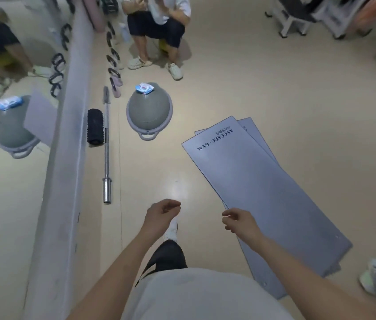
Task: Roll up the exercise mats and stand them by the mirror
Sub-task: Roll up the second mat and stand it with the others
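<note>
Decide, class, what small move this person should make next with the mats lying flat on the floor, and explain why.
Probably bend down and take the near edge of the top grey mat with the right hand. Both that hand and the left hand are empty and hang above the floor, the stacked mats lie unrolled, and the right hand is already over the mat's edge.

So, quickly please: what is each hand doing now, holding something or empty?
Left hand: loosely curled, holding nothing.
Right hand: loosely curled, empty, above the near edge of the grey mats.
</note>
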Demonstrator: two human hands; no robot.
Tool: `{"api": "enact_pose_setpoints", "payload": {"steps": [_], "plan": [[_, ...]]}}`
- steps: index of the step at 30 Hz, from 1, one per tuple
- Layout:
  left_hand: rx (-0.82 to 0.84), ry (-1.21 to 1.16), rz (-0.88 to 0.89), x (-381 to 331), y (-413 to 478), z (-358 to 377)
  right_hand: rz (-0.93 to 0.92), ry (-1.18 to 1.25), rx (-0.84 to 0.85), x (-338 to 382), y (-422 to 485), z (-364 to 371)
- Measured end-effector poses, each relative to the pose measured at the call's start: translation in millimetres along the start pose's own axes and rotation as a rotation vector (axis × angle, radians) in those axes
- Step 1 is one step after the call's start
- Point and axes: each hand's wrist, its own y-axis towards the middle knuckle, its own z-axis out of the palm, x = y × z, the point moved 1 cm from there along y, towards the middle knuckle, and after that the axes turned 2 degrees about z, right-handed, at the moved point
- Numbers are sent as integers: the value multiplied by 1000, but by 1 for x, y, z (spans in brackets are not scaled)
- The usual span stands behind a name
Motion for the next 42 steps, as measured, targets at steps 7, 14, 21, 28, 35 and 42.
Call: {"api": "enact_pose_setpoints", "payload": {"steps": [7, 14, 21, 28, 35, 42], "plan": [[151, 30, -55, -83, 156, -7, 73, 219, -120, 91, 108, -44], [322, 214, -20, -186, 310, 28, 77, 406, -241, 143, 235, -107], [456, 315, 44, -277, 446, 83, 126, 412, -287, 182, 361, -141], [630, 485, -99, -296, 621, 106, 313, 538, -316, 193, 479, -138], [826, 740, -277, -230, 838, 134, 602, 619, -438, 192, 623, -80], [821, 1008, -218, -83, 1020, 157, 655, 621, -414, 158, 811, 26]]}}
